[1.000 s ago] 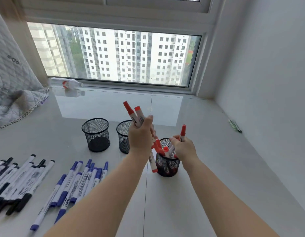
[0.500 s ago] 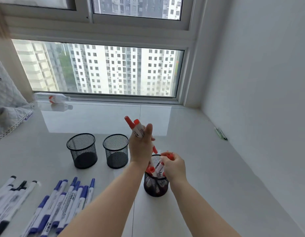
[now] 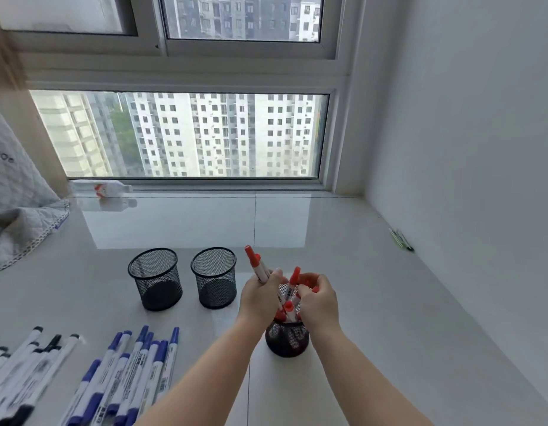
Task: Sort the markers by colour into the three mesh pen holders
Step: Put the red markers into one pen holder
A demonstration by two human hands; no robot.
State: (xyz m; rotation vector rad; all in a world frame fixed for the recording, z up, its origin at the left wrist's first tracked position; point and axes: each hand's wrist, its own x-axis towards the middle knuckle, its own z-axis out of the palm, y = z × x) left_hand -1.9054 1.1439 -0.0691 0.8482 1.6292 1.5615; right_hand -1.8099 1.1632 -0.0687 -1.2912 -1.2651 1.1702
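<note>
- The left hand gripped a small bunch of red-capped markers, fingers curled round their barrels, the caps slanting up and to the left above the fist
- The right hand was curled over the right-hand mesh pen holder, its fingers pinching a red-capped marker that stood tilted in the holder's mouth
- More red caps showed inside that holder, between the two hands
- Two other black mesh holders stood side by side to the left, apart from the hands: the far-left holder and the middle holder, neither showing any markers inside
- Blue-capped markers lay in a loose row on the pale glossy floor at lower left
- Black-capped markers lay just left of the blue ones, partly cut off by the picture's edge
- A quilted grey blanket lay at the left edge, and a white bottle rested on its side by the window
</note>
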